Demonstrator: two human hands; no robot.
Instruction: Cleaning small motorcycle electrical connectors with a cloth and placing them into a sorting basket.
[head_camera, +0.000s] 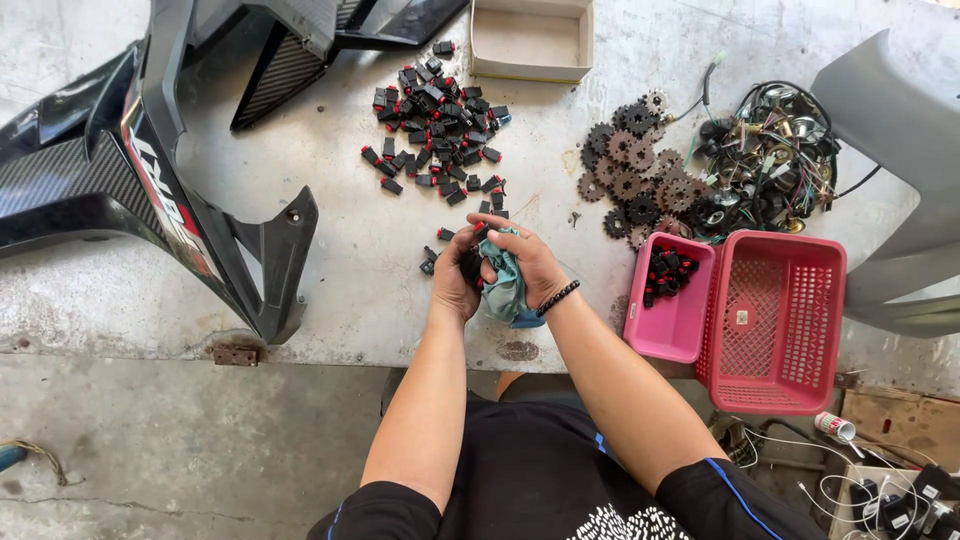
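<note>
At the near edge of the concrete bench (350, 300), the left hand (456, 282) grips a small black part (470, 266) while the right hand (525, 262) closes around a blue rag (507, 290) against it. Behind lies a heap of black switches (438, 125); right, rusty sprockets (635, 175) and pink tray (668, 325).

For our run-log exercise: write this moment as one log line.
left hand: holds small black part | right hand: wipes it with teal rag | nearby: black parts pile, pink tray, red basket, sprockets
</note>
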